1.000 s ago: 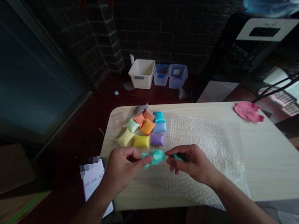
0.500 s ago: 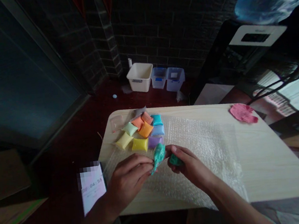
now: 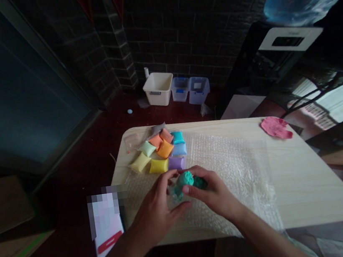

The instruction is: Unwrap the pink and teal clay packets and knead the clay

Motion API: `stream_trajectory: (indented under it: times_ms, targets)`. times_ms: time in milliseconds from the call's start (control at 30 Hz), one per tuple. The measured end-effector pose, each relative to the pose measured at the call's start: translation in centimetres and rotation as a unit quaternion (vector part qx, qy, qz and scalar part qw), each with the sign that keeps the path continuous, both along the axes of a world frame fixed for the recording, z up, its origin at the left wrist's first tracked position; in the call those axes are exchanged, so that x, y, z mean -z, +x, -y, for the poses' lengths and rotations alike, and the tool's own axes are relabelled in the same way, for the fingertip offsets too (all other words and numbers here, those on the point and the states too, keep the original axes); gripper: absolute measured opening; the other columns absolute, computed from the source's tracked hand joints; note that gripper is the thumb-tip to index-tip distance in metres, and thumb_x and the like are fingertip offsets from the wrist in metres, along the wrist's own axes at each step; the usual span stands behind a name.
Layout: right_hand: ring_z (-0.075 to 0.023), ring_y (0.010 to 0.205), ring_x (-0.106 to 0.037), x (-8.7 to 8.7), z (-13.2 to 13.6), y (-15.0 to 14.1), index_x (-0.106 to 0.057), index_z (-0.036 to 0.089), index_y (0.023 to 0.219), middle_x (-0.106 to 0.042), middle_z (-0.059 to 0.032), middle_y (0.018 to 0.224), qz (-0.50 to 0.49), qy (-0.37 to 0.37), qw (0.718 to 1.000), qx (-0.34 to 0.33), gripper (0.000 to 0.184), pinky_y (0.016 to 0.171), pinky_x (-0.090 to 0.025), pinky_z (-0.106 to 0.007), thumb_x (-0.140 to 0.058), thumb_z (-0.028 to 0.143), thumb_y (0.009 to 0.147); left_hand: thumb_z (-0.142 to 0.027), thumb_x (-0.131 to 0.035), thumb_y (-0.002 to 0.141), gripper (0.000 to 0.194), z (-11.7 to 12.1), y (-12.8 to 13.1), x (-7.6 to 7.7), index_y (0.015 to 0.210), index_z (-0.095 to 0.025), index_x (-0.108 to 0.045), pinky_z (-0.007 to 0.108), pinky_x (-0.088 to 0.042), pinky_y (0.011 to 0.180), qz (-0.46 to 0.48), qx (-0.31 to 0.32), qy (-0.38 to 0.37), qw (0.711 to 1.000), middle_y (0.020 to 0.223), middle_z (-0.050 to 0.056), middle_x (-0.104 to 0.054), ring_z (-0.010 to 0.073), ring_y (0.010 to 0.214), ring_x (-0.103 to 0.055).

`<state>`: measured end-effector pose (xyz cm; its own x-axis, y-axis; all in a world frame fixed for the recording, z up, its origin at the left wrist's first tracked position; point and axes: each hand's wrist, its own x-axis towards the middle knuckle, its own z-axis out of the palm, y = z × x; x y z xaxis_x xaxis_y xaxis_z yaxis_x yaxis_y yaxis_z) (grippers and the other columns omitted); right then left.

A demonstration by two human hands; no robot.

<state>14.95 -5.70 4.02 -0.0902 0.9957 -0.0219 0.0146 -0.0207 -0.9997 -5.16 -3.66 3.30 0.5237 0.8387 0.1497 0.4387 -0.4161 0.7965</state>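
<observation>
Green modelling clay (image 3: 186, 179) bulges from a thin clear plastic bag (image 3: 176, 192) between my hands, above the bubble wrap. My left hand (image 3: 156, 204) curls round the bag, its thumb and fingers bent about it. With its thumb pressed on the clay, my right hand (image 3: 216, 190) also keeps a second, darker green lump (image 3: 200, 182) in its fingers. Just beyond the hands lie several small clay packets, among them a purple packet (image 3: 176, 163), a yellow packet (image 3: 158, 166) and an orange packet (image 3: 165, 148).
Bubble wrap (image 3: 237, 170) covers the middle of the pale wooden table (image 3: 312, 186). A flattened pink piece (image 3: 275, 127) lies at the far right. A phone (image 3: 106, 221) is at the left edge. Storage bins (image 3: 159, 94) stand on the floor behind, with a water dispenser (image 3: 289, 39) at right.
My left fingers have gone from pinching the bag's end to curling round it. Clay now bulges out of the bag toward my right hand, whose thumb has moved onto it.
</observation>
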Motion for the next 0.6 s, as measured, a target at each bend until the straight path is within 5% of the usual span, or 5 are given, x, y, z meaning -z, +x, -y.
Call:
stream_trajectory:
  times_ms: [167,600]
  targets:
    - [-0.0227,0.091,-0.066,0.16,0.34,-0.27,-0.078,0.022,0.106,-0.075,-0.0061,0.098,0.03,-0.011,0.999,-0.013,0.031,0.084,-0.052,-0.036,-0.084,0.041,0.082,-0.032,-0.062,0.1,0.043,-0.2,0.08,0.58,0.14,-0.024,-0.052,0.046,-0.056,0.104,-0.017,-0.001,0.029,0.999,0.134,0.013,-0.069,0.0279,0.122,-0.067]
    - [-0.0133,0.064,-0.049,-0.7,0.38,0.09,-0.073,0.021,0.102,-0.063,-0.0018,0.079,-0.066,-0.1,0.993,0.002,0.033,0.053,-0.037,-0.025,-0.084,0.044,0.081,-0.014,-0.062,0.097,0.04,-0.66,-0.61,-0.05,0.136,-0.026,-0.061,0.035,-0.057,0.101,0.021,0.025,0.034,0.999,0.128,0.007,-0.074,0.0224,0.115,-0.071]
